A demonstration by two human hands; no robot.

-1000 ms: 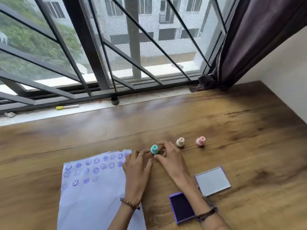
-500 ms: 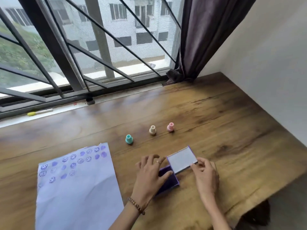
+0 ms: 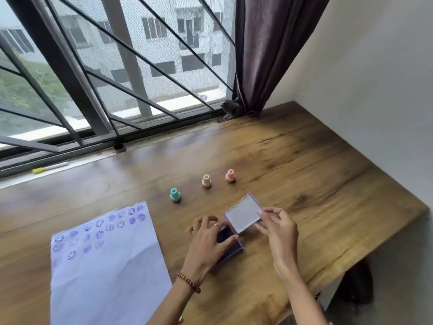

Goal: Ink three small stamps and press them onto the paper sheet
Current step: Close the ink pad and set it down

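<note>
Three small stamps stand upright in a row on the wooden table point(image 3: 304, 174): a teal stamp point(image 3: 175, 194), a cream stamp point(image 3: 206, 180) and a pink stamp point(image 3: 230, 175). The white paper sheet point(image 3: 105, 266) lies at the lower left, with several purple smiley prints along its top. My left hand point(image 3: 206, 238) rests on the purple ink pad point(image 3: 230, 248), fingers spread over its base. My right hand point(image 3: 277, 225) pinches the right edge of the pad's hinged lid point(image 3: 243, 213), which is tilted up off the table.
A barred window runs along the table's far side, its sill holding a yellow-capped pen point(image 3: 50, 167) and a small black knob point(image 3: 119, 146). A dark curtain point(image 3: 260, 55) hangs at the back right corner. A white wall borders the right; the table's right edge drops off.
One second ago both hands were at the teal stamp; they left it standing and went to the ink pad. Since half a second ago the right hand has tilted the lid up.
</note>
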